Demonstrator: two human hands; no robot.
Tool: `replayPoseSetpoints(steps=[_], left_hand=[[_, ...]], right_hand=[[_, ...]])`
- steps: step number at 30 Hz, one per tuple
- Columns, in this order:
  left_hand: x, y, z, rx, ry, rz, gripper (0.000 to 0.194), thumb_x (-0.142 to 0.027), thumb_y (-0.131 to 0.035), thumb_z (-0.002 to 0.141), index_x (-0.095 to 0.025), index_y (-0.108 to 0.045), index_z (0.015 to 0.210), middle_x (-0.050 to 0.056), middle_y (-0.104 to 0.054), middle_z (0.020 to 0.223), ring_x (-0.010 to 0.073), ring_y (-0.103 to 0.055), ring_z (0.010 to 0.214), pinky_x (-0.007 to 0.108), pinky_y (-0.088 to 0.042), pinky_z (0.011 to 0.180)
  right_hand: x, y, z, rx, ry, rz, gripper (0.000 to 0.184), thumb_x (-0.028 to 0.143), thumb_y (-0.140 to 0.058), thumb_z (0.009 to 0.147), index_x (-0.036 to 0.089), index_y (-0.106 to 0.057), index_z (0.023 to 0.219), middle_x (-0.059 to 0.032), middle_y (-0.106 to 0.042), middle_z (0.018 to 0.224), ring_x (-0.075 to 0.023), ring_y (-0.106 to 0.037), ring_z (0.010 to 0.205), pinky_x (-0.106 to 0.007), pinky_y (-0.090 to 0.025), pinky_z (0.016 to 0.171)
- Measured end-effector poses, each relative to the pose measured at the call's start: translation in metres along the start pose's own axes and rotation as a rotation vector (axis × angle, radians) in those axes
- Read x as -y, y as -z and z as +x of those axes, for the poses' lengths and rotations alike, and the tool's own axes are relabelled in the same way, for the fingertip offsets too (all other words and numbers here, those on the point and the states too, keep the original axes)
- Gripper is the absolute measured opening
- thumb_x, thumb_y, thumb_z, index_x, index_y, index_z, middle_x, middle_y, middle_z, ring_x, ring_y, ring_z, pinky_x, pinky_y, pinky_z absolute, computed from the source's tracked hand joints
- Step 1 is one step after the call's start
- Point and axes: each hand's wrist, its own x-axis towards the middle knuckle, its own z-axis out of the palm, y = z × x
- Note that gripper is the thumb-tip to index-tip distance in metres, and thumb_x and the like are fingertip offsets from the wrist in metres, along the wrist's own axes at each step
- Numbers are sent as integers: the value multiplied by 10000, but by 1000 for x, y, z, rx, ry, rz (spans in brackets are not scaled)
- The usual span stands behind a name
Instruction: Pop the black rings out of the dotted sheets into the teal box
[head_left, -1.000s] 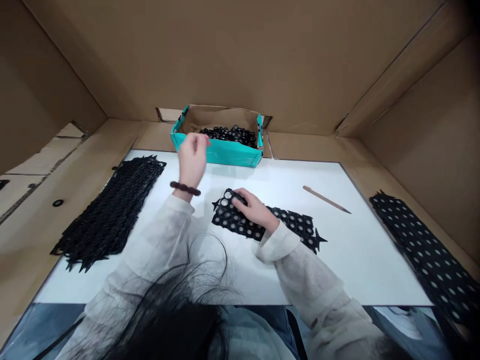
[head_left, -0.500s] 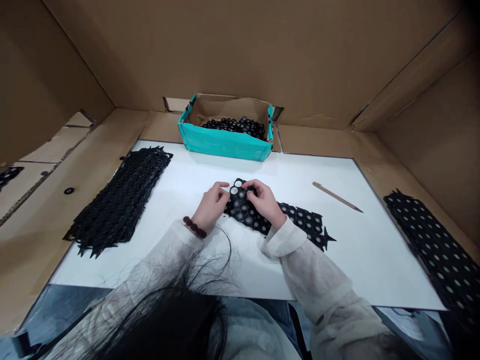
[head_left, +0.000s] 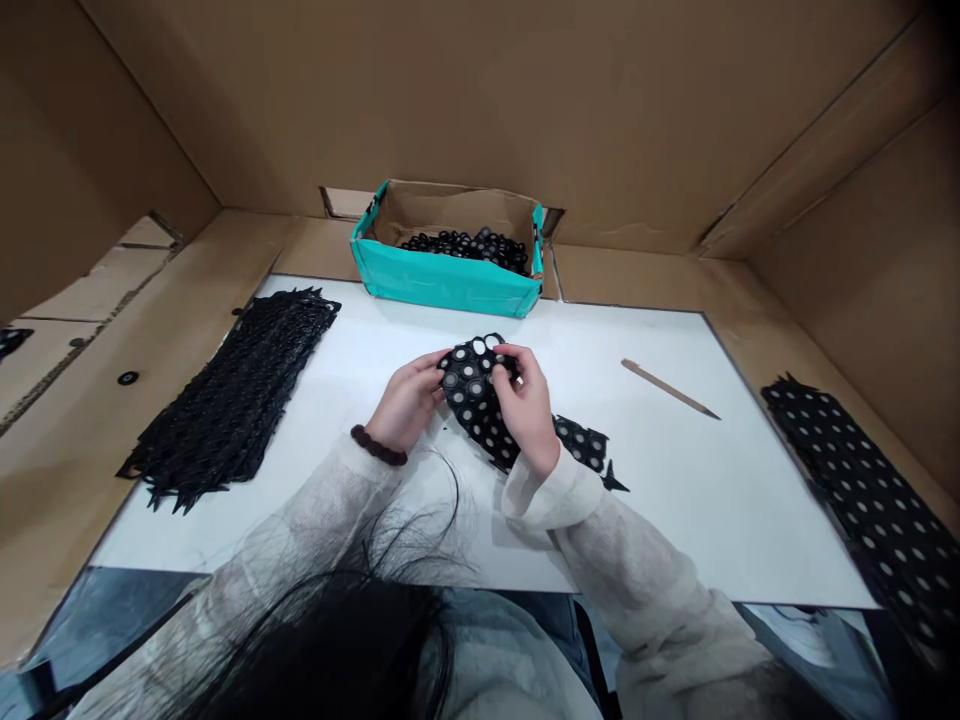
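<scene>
A floppy black sheet with rows of round holes (head_left: 478, 410) is raised at its far left end, between my hands. Its right end, with a pointed tip, stays low over the white board. My left hand (head_left: 409, 400) grips the sheet's left edge, fingers curled behind it. Thumb and fingers of my right hand (head_left: 526, 400) pinch the sheet near its top corner. Close to the right fingertips, two holes look bright white, while the others show greyer centres. What sits under my right palm is hidden.
A teal-sided cardboard box (head_left: 446, 285) of small black rings (head_left: 472, 246) stands at the back. Stacked black sheets (head_left: 232, 400) lie left, another holed sheet (head_left: 862, 490) right. A brown pointed stick (head_left: 670, 388) rests on the white board (head_left: 675, 520). One loose ring (head_left: 128, 378) lies far left.
Both hands have lifted the sheet's left end up and tilted it, so it curves. Its right end has slid left. My left hand has closed on the left edge.
</scene>
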Motion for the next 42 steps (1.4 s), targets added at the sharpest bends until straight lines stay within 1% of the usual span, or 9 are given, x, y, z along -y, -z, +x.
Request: replayPoseSetpoints(steps=[6, 10, 14, 19, 22, 25, 30, 37, 42], left_hand=[[-11, 10, 10, -177, -45, -47, 166, -169, -539, 803, -139, -621, 944, 34, -670, 826, 123, -595, 734, 239, -439, 681], [-13, 14, 9, 8, 36, 77, 220, -325, -662, 756, -121, -637, 833, 50, -673, 776, 151, -600, 718, 265, -436, 688], [-8, 14, 6, 65, 66, 224, 209, -196, -737, 624, -117, -650, 797, 34, -673, 736, 147, -593, 694, 278, -423, 716], [-8, 14, 6, 205, 49, 450, 150, -157, -655, 652, -124, -664, 798, 30, -674, 756, 155, -591, 730, 295, -415, 745], [-10, 15, 5, 353, 94, 597, 131, -175, -631, 667, -123, -665, 782, 21, -654, 731, 138, -561, 675, 278, -394, 682], [-12, 18, 5, 428, 91, 716, 140, -255, -666, 686, -128, -652, 743, 9, -632, 699, 125, -533, 647, 266, -371, 645], [-13, 23, 6, 512, 61, 744, 223, -334, -712, 684, -133, -652, 758, 8, -638, 718, 124, -542, 667, 272, -391, 673], [-21, 28, 5, 553, 139, 763, 202, -337, -707, 698, -154, -672, 775, 34, -675, 756, 153, -586, 667, 287, -433, 655], [-21, 28, 4, 515, 214, 674, 194, -288, -717, 691, -163, -701, 838, 65, -710, 870, 180, -622, 755, 312, -456, 724]], right_hand=[[14, -11, -25, 197, 31, -78, 535, 307, -567, 796, 219, -418, 1302, -115, -433, 1182, -225, -479, 1131, -415, -501, 919], [11, -13, -28, 88, -38, -17, 496, 318, -527, 819, 214, -441, 1296, -122, -426, 1164, -217, -494, 1093, -357, -567, 773], [5, -1, -18, 230, -57, -90, 438, 344, -560, 800, 158, -540, 1196, -143, -487, 1119, -247, -533, 1053, -426, -548, 817], [16, 22, -4, 90, 269, -426, 398, 393, -635, 770, 187, -615, 1109, -160, -443, 1265, -327, -411, 1221, -554, -377, 1013], [16, 24, -4, 283, 319, -309, 263, 323, -556, 841, 217, -626, 1072, -104, -603, 1118, -247, -568, 1044, -456, -482, 902], [5, 18, -8, 412, 161, -156, 212, 325, -548, 846, 217, -656, 992, -68, -685, 960, -205, -638, 843, -408, -526, 787], [-2, 12, -11, 435, -258, 202, 252, 367, -717, 690, 198, -685, 874, -56, -717, 903, -191, -663, 822, -395, -527, 835], [-8, 9, -7, 469, -605, 452, 320, 391, -781, 587, 172, -716, 812, -35, -707, 779, -125, -614, 688, -309, -504, 730], [-16, 12, -1, 346, -532, 425, 288, 415, -763, 602, 164, -683, 716, -32, -674, 695, -112, -575, 592, -283, -486, 617]])
